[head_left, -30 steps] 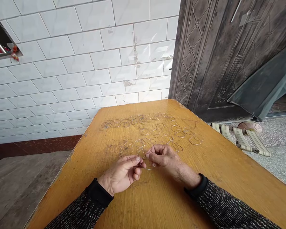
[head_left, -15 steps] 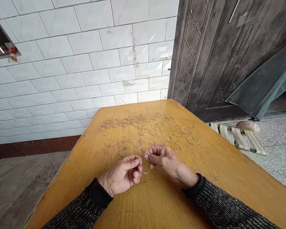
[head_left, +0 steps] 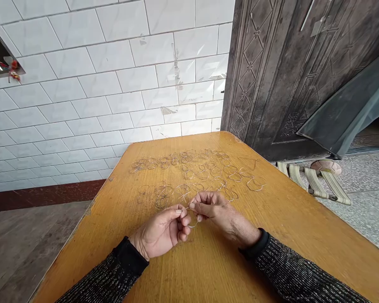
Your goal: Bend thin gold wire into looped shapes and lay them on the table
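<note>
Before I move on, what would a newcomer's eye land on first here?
Probably the left hand and right hand, pinching a thin strand between them over the wooden table. Beyond them, many thin loops lie in rough rows; a dark carved door stands behind at right.

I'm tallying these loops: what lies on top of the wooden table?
Thin wire loops lie in uneven rows on the wooden table. The left hand and right hand hold a curved wire; whatever they cover cannot be seen.

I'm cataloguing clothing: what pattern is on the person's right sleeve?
The right sleeve is black with pale flecks; it shows best in the head view.
</note>
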A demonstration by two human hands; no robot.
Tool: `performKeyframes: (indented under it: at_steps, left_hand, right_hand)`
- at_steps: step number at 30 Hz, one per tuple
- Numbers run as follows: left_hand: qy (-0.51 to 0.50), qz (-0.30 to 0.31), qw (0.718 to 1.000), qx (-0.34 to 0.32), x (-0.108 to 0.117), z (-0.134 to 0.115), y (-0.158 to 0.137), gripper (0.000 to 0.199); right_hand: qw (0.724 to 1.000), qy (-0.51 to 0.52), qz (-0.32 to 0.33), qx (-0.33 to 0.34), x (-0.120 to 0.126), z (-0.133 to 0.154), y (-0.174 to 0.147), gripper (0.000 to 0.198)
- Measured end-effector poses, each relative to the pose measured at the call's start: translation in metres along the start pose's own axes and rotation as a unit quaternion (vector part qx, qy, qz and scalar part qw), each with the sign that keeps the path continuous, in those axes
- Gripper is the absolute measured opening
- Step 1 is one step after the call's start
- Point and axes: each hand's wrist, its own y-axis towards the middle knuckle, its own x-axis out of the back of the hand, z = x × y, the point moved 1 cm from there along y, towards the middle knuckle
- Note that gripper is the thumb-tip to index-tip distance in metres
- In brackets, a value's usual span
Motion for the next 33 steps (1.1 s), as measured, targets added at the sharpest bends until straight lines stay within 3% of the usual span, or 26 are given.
performKeyframes:
  at_steps: [7, 11, 19, 33]
  left_hand:
    - [0.009, -0.026, 0.999, -0.030, -0.001, 0.003, 0.002, 0.010]
    - [0.026, -0.018, 0.998, -0.060, -0.001, 0.005, 0.002, 0.020]
    - [0.109, -0.032, 0.983, -0.144, -0.007, 0.010, 0.004, 0.027]
    - [0.214, -0.113, 0.956, -0.165, -0.008, 0.012, 0.004, 0.027]
  right_hand:
    - [0.999, 0.009, -0.040, -0.001, 0.002, -0.001, 0.002, 0.029]
    - [0.998, 0.019, -0.060, -0.010, 0.001, -0.001, 0.002, 0.029]
    - [0.998, 0.055, -0.032, -0.010, -0.005, -0.002, 0.001, 0.027]
    - [0.997, 0.052, -0.058, -0.019, -0.002, -0.005, 0.005, 0.024]
